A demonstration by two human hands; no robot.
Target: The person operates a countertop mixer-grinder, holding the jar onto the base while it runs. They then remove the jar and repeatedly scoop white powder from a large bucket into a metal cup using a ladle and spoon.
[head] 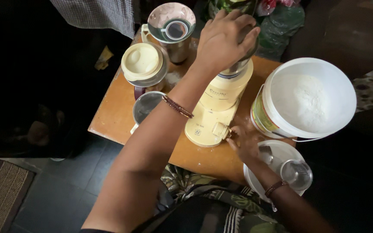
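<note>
Left hand (225, 36) presses flat, fingers wrapped over the jar (240, 64) atop the mixer (216, 112) on the table (113, 116). Right hand (247, 144) pinches the knob (222, 130). Likely the grinding step; jar needs steady hold-down. Flour bucket (307, 99) just right.

Beaded bangles (178, 106) both wrists; leaf-print garment (203, 196).

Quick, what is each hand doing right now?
Left hand: closed down over the grinder jar, pressing on its top.
Right hand: fingers pinched on the mixer's knob.
</note>
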